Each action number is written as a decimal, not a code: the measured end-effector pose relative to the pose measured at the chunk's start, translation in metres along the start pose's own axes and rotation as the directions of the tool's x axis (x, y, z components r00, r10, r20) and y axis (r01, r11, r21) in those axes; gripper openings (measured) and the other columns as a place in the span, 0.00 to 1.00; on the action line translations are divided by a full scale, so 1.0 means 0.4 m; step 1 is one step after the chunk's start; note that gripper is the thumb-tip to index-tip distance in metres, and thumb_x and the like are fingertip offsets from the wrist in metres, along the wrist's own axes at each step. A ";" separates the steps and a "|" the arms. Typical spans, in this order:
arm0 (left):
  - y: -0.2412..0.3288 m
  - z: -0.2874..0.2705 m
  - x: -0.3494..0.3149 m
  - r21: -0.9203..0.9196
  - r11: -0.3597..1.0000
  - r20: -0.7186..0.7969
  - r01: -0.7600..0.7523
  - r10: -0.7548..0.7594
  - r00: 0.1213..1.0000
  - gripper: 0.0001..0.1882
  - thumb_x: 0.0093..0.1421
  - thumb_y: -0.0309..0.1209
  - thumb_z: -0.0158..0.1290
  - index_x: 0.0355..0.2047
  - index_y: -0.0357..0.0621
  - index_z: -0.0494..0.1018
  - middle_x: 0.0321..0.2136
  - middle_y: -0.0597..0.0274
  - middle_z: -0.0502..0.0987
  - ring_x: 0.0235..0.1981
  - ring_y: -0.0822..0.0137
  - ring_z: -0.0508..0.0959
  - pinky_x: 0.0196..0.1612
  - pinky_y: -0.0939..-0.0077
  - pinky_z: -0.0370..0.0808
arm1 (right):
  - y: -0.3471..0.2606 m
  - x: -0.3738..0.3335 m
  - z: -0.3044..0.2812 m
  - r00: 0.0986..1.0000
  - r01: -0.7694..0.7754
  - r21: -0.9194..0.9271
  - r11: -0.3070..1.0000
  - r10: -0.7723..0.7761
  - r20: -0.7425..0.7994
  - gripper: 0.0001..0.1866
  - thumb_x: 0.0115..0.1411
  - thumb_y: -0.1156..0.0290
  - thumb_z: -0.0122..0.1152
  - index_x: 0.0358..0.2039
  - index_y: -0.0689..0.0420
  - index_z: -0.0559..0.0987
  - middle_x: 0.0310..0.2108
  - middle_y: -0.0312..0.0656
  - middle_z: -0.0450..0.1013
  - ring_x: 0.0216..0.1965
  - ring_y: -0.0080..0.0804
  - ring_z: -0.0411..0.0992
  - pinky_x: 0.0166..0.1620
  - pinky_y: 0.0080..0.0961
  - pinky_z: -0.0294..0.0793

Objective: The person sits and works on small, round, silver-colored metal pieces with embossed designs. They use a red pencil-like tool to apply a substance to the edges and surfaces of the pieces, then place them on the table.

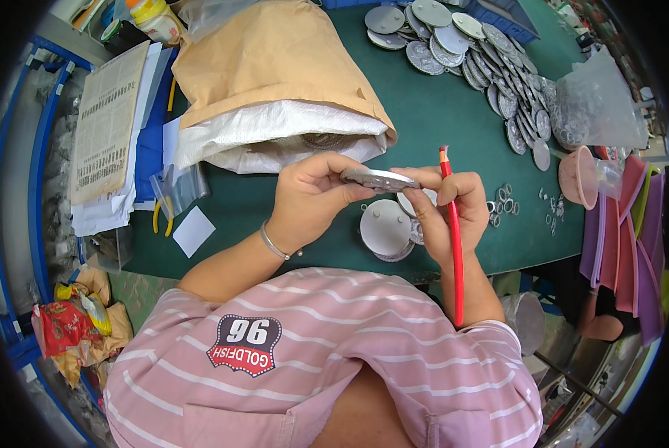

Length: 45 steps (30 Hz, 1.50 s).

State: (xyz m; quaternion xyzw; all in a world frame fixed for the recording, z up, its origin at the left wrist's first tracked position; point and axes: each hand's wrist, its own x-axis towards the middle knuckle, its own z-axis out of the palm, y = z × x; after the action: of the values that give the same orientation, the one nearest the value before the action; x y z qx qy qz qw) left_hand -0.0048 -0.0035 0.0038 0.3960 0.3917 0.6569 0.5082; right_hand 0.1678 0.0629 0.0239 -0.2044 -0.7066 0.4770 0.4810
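A round grey metal medallion [383, 180] is held nearly edge-on above the table. My left hand [306, 196] pinches its left edge between thumb and fingers. At the medallion's right edge, the thumb and fingers of my right hand [448, 211] touch it too. That hand also grips a long red pen-like tool [454, 246], upright, with a metal band near its upper tip; its exact kind is unclear. Below my hands lie several flat grey discs [386, 227] with small pegs on their faces. Just beyond stands an open-mouthed brown paper sack [274, 60] with white lining, more medallions inside.
A large pile of medallions [491, 75] covers the far right of the green table [274, 224]. Small metal rings [505, 200] lie right of my hand, near a pink cup [578, 178] and a clear plastic bag [599, 101]. Papers [110, 127] and yellow-handled pliers [162, 216] are left.
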 end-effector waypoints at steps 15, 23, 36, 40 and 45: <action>0.034 0.025 0.013 0.618 0.726 0.111 -0.302 0.299 0.948 0.13 0.39 0.20 0.63 0.27 0.38 0.75 0.30 0.58 0.77 0.29 0.65 0.75 0.33 0.76 0.70 | 0.011 0.006 0.005 0.996 0.031 0.199 0.980 -0.013 -0.090 0.22 0.44 0.89 0.63 0.30 0.55 0.60 0.29 0.51 0.75 0.30 0.35 0.72 0.37 0.26 0.70; 0.009 0.014 0.008 0.534 0.785 0.104 -0.314 0.308 0.946 0.10 0.42 0.15 0.59 0.28 0.36 0.76 0.28 0.56 0.79 0.29 0.65 0.78 0.32 0.79 0.73 | 0.028 0.009 -0.020 0.986 -0.062 0.597 0.800 0.140 -0.085 0.23 0.46 0.90 0.60 0.33 0.52 0.60 0.31 0.50 0.74 0.35 0.34 0.72 0.40 0.25 0.73; -0.008 -0.003 0.001 0.444 0.848 0.080 -0.290 0.285 0.955 0.10 0.47 0.12 0.55 0.30 0.34 0.74 0.31 0.53 0.78 0.33 0.65 0.78 0.37 0.77 0.75 | 0.031 0.003 -0.032 0.997 -0.041 0.344 0.938 0.062 -0.049 0.20 0.47 0.88 0.61 0.31 0.55 0.61 0.33 0.51 0.74 0.36 0.34 0.72 0.42 0.27 0.71; -0.034 -0.012 -0.002 0.326 0.915 0.011 -0.238 0.248 0.969 0.09 0.49 0.10 0.52 0.31 0.33 0.73 0.34 0.52 0.76 0.38 0.61 0.78 0.42 0.74 0.76 | 0.005 0.011 -0.014 0.990 0.053 0.135 0.989 -0.034 -0.140 0.14 0.56 0.77 0.57 0.41 0.61 0.65 0.34 0.52 0.73 0.36 0.34 0.72 0.43 0.30 0.69; -0.044 -0.022 0.002 0.339 0.903 -0.007 -0.263 0.282 0.959 0.09 0.50 0.11 0.52 0.31 0.33 0.73 0.34 0.51 0.76 0.39 0.59 0.78 0.45 0.71 0.75 | -0.009 0.003 -0.026 0.962 0.192 -0.128 0.973 -0.213 -0.171 0.18 0.62 0.65 0.45 0.48 0.66 0.65 0.31 0.48 0.71 0.31 0.32 0.68 0.39 0.28 0.67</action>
State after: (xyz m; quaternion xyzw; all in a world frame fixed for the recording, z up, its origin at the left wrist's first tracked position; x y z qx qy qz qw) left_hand -0.0067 -0.0007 -0.0157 0.5090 0.4524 0.6560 0.3254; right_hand 0.1769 0.0673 0.0285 -0.2004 -0.7016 0.3646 0.5785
